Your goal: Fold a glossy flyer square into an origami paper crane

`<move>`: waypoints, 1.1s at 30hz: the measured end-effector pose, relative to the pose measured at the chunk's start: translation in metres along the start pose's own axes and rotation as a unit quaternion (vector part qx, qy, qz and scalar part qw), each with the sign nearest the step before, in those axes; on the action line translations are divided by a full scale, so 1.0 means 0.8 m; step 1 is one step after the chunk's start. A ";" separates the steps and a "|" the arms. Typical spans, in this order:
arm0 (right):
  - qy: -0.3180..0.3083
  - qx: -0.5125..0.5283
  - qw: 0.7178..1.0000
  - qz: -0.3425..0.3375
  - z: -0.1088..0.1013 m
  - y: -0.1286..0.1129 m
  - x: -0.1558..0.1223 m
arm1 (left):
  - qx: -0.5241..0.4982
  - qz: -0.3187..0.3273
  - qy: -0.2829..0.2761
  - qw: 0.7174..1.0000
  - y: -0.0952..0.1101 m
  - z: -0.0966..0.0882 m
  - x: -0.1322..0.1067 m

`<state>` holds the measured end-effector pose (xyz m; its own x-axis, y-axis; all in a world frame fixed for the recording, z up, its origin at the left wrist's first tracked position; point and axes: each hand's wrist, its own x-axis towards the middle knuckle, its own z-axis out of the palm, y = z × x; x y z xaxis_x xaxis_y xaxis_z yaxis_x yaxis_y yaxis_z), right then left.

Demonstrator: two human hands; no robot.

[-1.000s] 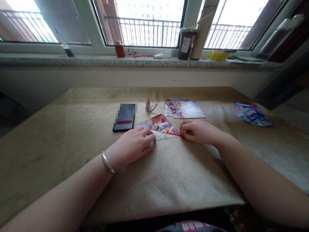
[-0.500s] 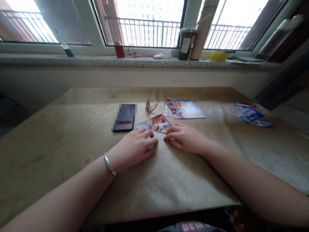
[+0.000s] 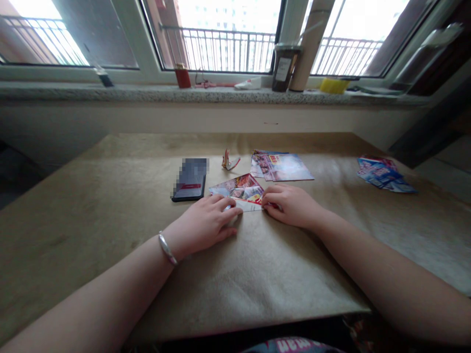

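A colourful printed paper sheet [image 3: 241, 189] lies on the table, folded, with a pale strip along its near edge. My left hand [image 3: 204, 220], wearing a silver bangle [image 3: 167, 249] at the wrist, is closed on the left part of that edge, thumb and index finger near its middle. The fingers of my right hand [image 3: 289, 203] are curled in a pinch at the right corner. Just beyond the paper stands a small folded paper figure [image 3: 230, 161]. A smartphone [image 3: 190, 180] rests to the left, close to my left hand.
Behind my right hand lies a stack of printed sheets [image 3: 290, 166]. More blue and red printed papers [image 3: 384, 174] are piled at the far right of the cloth-covered table [image 3: 91, 211]. A dark cup [image 3: 285, 68] and yellow tape [image 3: 334, 86] stand on the windowsill [image 3: 140, 94].
My right hand has slid rightward along the near edge to the corner, uncovering more of the pale strip. The paper has shifted slightly right. My left hand has barely moved.
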<state>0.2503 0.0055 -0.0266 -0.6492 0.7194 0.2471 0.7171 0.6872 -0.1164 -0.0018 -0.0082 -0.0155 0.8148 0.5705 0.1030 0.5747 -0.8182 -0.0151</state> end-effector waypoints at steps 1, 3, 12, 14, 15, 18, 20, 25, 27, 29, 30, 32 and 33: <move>0.005 0.005 1.000 -0.002 0.001 0.000 0.000 | -0.006 0.001 0.003 1.000 -0.001 0.001 0.000; 0.021 0.014 1.000 -0.004 0.002 0.001 0.000 | -0.025 0.006 0.002 1.000 -0.003 0.001 -0.001; 0.045 0.042 0.998 -0.019 0.009 0.008 -0.001 | -0.081 0.032 -0.009 0.996 -0.008 -0.001 0.003; 0.034 0.062 0.997 -0.026 0.010 0.008 0.000 | -0.053 0.022 -0.004 0.998 -0.004 -0.002 0.005; 0.029 0.071 0.997 -0.029 0.010 0.008 0.000 | -0.037 0.012 0.004 0.999 -0.002 -0.002 0.005; 0.015 0.083 0.996 -0.038 0.009 0.008 0.001 | 0.003 -0.029 0.029 0.999 0.001 -0.002 0.005; 0.007 0.082 0.996 -0.045 0.006 0.007 0.000 | 0.005 -0.041 0.029 0.999 0.000 -0.001 0.004; -0.009 0.075 0.996 -0.049 0.002 0.004 -0.002 | -0.011 -0.043 0.019 0.999 -0.010 0.004 0.003; -0.015 0.070 0.996 -0.053 0.001 0.002 -0.003 | -0.010 -0.046 0.019 0.999 -0.011 0.004 0.004; -0.019 0.067 0.996 -0.060 0.000 0.000 -0.003 | -0.006 -0.055 0.023 0.998 -0.011 0.004 0.004; -0.020 0.067 0.996 -0.063 -0.001 -0.001 -0.003 | -0.002 -0.060 0.027 0.998 -0.011 0.004 0.004; -0.021 0.067 0.995 -0.069 -0.002 -0.003 -0.003 | 0.010 -0.072 0.035 0.997 -0.011 0.005 0.003; -0.021 0.069 0.995 -0.073 -0.003 -0.003 -0.002 | 0.016 -0.079 0.040 0.996 -0.011 0.006 0.003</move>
<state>0.2503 0.0021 -0.0246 -0.7562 0.6126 0.2301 0.5749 0.7899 -0.2135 -0.0046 0.0006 -0.0195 0.7063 0.6834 0.1849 0.6985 -0.7152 -0.0249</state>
